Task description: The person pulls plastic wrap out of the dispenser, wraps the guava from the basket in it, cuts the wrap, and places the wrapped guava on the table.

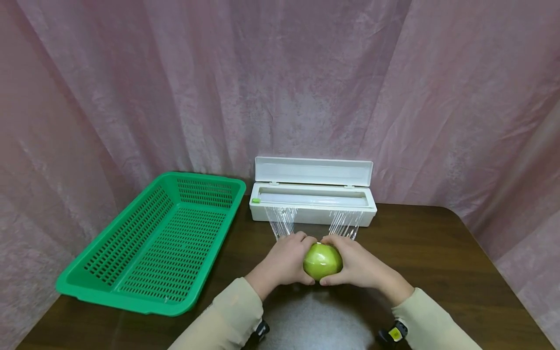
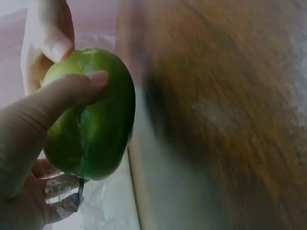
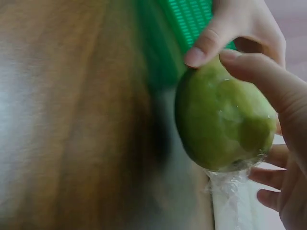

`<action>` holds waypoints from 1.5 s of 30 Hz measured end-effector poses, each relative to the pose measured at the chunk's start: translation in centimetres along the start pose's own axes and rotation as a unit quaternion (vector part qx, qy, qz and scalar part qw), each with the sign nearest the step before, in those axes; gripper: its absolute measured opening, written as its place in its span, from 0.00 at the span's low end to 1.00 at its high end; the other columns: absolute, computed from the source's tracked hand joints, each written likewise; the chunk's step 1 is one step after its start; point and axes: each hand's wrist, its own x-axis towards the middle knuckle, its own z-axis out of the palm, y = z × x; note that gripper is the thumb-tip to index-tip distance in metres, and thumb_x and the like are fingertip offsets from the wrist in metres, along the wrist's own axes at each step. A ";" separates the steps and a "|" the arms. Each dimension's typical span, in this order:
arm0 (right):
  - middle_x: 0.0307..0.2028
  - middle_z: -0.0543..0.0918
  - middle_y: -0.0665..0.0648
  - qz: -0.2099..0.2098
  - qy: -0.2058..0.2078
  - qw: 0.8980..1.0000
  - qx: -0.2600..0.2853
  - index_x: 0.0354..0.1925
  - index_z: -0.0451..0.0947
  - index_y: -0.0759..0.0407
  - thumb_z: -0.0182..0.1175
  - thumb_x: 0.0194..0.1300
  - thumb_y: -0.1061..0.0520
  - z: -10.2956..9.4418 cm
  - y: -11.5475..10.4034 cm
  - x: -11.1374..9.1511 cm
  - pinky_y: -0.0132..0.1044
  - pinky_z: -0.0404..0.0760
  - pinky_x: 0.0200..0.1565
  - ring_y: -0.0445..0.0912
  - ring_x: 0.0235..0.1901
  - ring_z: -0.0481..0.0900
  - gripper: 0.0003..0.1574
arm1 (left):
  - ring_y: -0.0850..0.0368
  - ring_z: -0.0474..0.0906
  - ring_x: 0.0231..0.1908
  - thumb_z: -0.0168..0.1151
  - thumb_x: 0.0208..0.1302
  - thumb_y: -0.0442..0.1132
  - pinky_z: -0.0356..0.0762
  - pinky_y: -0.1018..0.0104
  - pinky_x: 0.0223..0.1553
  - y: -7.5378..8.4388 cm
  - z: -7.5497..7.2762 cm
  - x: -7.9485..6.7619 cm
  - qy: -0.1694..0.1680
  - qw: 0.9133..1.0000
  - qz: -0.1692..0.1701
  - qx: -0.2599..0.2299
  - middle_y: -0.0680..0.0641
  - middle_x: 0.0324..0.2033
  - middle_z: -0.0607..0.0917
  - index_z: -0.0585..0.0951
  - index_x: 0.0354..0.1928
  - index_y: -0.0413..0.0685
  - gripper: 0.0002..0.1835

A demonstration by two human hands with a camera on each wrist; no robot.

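Note:
A round green apple (image 1: pixel 323 262) is held up in front of the white wrap box (image 1: pixel 312 217), with clear film clinging to its skin. My left hand (image 1: pixel 288 258) grips it from the left, thumb (image 2: pixel 81 88) laid across its near side. From the right, my right hand (image 1: pixel 360 262) holds it between thumb and fingers. Cling film (image 1: pixel 282 221) stretches in two gathered strips from the box front down to behind both hands. Crinkled cling film (image 3: pixel 230 189) also shows beneath the apple in the right wrist view. The far fingers are partly hidden behind the fruit.
The box's lid (image 1: pixel 313 171) stands raised, and a small green slider (image 1: pixel 255 200) sits at its left end. Left of the hands lies a green perforated basket (image 1: pixel 227 233). Everything stands on a dark wooden table (image 1: pixel 442 262), with a pink curtain (image 1: pixel 280 87) behind.

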 end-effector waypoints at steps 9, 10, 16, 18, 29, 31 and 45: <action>0.52 0.72 0.54 -0.026 0.054 0.994 -0.088 0.59 0.70 0.59 0.79 0.33 0.38 0.7 -0.2 0.1 0.44 0.77 0.49 0.47 0.49 0.72 0.57 | 0.60 0.76 0.41 0.76 0.36 0.61 0.77 0.64 0.41 -1.0 0.0 0.8 -0.027 0.997 -0.023 -0.062 0.52 0.45 0.79 0.74 0.57 0.50 0.44; 0.51 0.73 0.54 -0.029 0.056 0.994 -0.090 0.59 0.70 0.60 0.79 0.34 0.39 0.7 -0.2 0.2 0.44 0.77 0.48 0.46 0.49 0.73 0.56 | 0.61 0.75 0.41 0.76 0.36 0.62 0.77 0.63 0.41 -1.0 0.0 0.9 -0.030 0.997 -0.025 -0.064 0.52 0.45 0.79 0.74 0.58 0.51 0.44; 0.48 0.76 0.53 -0.029 0.051 0.996 -0.072 0.56 0.71 0.60 0.78 0.36 0.41 0.2 0.0 0.8 0.42 0.77 0.47 0.44 0.47 0.74 0.50 | 0.58 0.75 0.52 0.74 0.39 0.62 0.74 0.54 0.50 -0.7 -0.3 0.7 -0.035 0.997 -0.038 -0.058 0.50 0.57 0.77 0.65 0.68 0.53 0.51; 0.48 0.77 0.52 -0.018 0.043 0.997 -0.062 0.55 0.71 0.59 0.77 0.38 0.42 0.0 0.2 0.9 0.41 0.77 0.46 0.43 0.46 0.74 0.48 | 0.55 0.71 0.59 0.74 0.40 0.62 0.71 0.50 0.55 -0.4 -0.4 0.5 -0.034 0.998 -0.032 -0.037 0.49 0.62 0.73 0.62 0.70 0.54 0.53; 0.51 0.78 0.51 0.016 0.019 0.999 -0.027 0.61 0.70 0.55 0.73 0.44 0.38 -1.1 0.4 1.4 0.38 0.76 0.44 0.42 0.44 0.75 0.49 | 0.55 0.74 0.53 0.76 0.39 0.60 0.72 0.59 0.47 0.2 0.4 1.2 0.023 0.996 -0.011 0.080 0.51 0.55 0.74 0.62 0.66 0.50 0.53; 0.52 0.77 0.52 0.013 0.023 1.000 -0.015 0.63 0.67 0.56 0.74 0.44 0.40 -1.0 0.7 1.4 0.39 0.77 0.45 0.43 0.45 0.75 0.51 | 0.56 0.75 0.51 0.76 0.39 0.59 0.72 0.60 0.45 0.0 0.4 1.5 0.026 0.998 -0.017 0.061 0.52 0.53 0.75 0.64 0.63 0.50 0.49; 0.58 0.69 0.57 -0.080 0.126 0.980 -0.134 0.64 0.61 0.54 0.79 0.37 0.51 0.5 1.5 1.4 0.51 0.76 0.51 0.52 0.52 0.74 0.58 | 0.59 0.78 0.44 0.76 0.39 0.59 0.69 0.57 0.48 -1.7 -1.2 2.1 0.023 0.991 -0.063 -0.115 0.53 0.48 0.80 0.67 0.60 0.52 0.46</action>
